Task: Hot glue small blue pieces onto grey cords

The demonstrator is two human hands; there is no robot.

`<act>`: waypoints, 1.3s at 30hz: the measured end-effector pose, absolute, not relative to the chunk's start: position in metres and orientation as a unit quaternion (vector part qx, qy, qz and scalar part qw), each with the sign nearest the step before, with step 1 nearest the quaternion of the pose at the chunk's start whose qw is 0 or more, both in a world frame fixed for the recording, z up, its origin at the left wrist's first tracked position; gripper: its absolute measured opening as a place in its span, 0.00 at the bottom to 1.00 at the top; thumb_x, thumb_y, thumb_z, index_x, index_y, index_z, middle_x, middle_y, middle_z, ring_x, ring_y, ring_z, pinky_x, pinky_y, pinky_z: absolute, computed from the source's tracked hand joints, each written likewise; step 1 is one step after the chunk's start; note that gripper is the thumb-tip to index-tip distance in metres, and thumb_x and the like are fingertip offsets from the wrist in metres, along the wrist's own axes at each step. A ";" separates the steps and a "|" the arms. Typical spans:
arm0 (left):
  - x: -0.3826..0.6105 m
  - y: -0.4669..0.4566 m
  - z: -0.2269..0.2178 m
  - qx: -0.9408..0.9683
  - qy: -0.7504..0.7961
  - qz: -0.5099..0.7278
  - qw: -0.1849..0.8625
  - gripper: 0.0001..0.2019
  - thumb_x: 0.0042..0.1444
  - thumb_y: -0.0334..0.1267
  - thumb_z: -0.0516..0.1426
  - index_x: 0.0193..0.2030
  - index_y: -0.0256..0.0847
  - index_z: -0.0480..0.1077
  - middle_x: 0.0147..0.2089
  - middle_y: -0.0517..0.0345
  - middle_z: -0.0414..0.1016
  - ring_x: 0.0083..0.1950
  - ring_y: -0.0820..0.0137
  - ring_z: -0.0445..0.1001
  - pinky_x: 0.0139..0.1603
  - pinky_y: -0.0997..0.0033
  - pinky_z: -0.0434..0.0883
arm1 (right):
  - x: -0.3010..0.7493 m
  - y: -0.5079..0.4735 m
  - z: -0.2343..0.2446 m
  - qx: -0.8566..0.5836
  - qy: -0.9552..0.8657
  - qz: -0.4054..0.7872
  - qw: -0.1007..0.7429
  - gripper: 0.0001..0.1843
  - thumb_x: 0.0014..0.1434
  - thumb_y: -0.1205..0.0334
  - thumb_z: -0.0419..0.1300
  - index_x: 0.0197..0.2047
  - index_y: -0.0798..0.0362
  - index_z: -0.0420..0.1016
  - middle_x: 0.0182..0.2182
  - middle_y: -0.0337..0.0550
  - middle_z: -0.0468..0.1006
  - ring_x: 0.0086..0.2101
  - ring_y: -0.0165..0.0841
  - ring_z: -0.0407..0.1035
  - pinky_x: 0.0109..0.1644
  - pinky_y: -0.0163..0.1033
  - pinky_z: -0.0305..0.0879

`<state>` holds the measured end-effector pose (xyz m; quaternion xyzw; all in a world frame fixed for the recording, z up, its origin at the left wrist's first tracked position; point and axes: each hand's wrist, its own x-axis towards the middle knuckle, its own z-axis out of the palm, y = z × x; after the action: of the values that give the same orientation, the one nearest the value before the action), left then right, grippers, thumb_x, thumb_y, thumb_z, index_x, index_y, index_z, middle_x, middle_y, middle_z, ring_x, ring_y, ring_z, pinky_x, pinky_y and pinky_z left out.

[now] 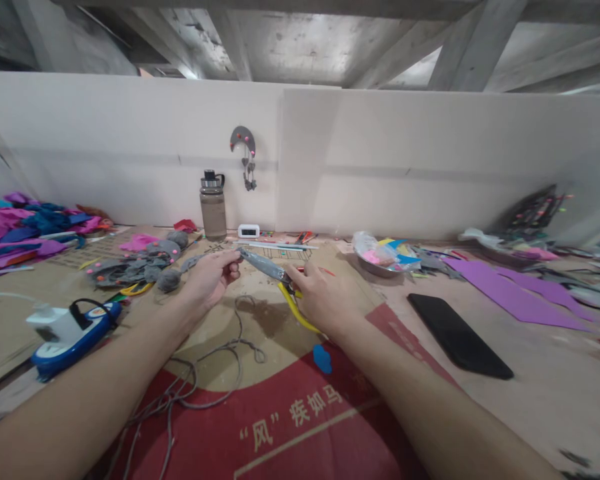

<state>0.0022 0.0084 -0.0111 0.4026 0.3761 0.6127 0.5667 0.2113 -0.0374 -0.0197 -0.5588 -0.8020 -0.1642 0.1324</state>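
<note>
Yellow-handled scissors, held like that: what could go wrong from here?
The left hand has its fingertips at the far end of the scissors, which the right hand grips, so a slip might nick a finger. The loose grey string lies tangled between the forearms and could snag on a sleeveless arm. The left forearm also looks close to the blue power strip, so a sideways sweep might knock it.
</note>
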 end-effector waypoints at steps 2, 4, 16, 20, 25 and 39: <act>0.002 0.009 -0.012 0.406 0.375 0.614 0.564 0.05 0.42 0.29 0.62 0.25 0.31 0.69 0.22 0.61 0.65 0.21 0.81 0.61 0.19 0.82 0.60 | 0.212 -0.037 -0.021 -0.557 -0.804 -0.159 0.134 0.21 0.58 0.66 0.47 0.55 0.44 0.62 0.43 0.48 0.71 0.37 0.37 0.68 0.34 0.37 0.57; 0.001 0.010 -0.013 0.406 0.376 0.615 0.562 0.05 0.42 0.29 0.62 0.25 0.31 0.69 0.22 0.60 0.65 0.21 0.81 0.60 0.19 0.82 0.60 | 0.213 -0.036 -0.022 -0.556 -0.805 -0.156 0.137 0.20 0.59 0.64 0.46 0.54 0.44 0.62 0.43 0.48 0.71 0.36 0.37 0.68 0.35 0.38 0.58; 0.000 0.010 -0.014 0.392 0.391 0.606 0.571 0.02 0.44 0.27 0.59 0.25 0.31 0.69 0.22 0.59 0.65 0.20 0.81 0.60 0.20 0.81 0.60 | 0.211 -0.037 -0.021 -0.555 -0.810 -0.138 0.132 0.19 0.58 0.65 0.48 0.53 0.45 0.64 0.42 0.48 0.72 0.36 0.37 0.68 0.35 0.38 0.58; 0.001 0.010 -0.015 0.408 0.384 0.596 0.575 0.03 0.46 0.26 0.58 0.24 0.31 0.68 0.21 0.60 0.63 0.20 0.81 0.59 0.19 0.82 0.59 | 0.209 -0.037 -0.022 -0.556 -0.807 -0.149 0.131 0.20 0.56 0.65 0.48 0.53 0.45 0.63 0.43 0.47 0.71 0.36 0.38 0.68 0.35 0.38 0.59; 0.001 0.011 -0.018 0.412 0.386 0.595 0.573 0.05 0.48 0.26 0.57 0.22 0.31 0.67 0.21 0.61 0.61 0.20 0.81 0.58 0.19 0.82 0.58 | 0.207 -0.037 -0.024 -0.558 -0.811 -0.145 0.104 0.19 0.59 0.64 0.46 0.53 0.47 0.62 0.44 0.49 0.71 0.37 0.37 0.68 0.37 0.39 0.60; 0.003 0.008 -0.012 0.408 0.374 0.606 0.571 0.02 0.46 0.27 0.60 0.26 0.30 0.71 0.24 0.58 0.66 0.20 0.82 0.58 0.19 0.83 0.61 | 0.210 -0.037 -0.024 -0.551 -0.810 -0.084 0.180 0.18 0.62 0.61 0.45 0.54 0.44 0.64 0.43 0.46 0.73 0.40 0.35 0.68 0.41 0.37 0.58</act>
<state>0.0027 0.0076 -0.0123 0.4077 0.3739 0.6062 0.5714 0.2098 -0.0365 -0.0241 -0.5513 -0.8104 -0.0838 0.1798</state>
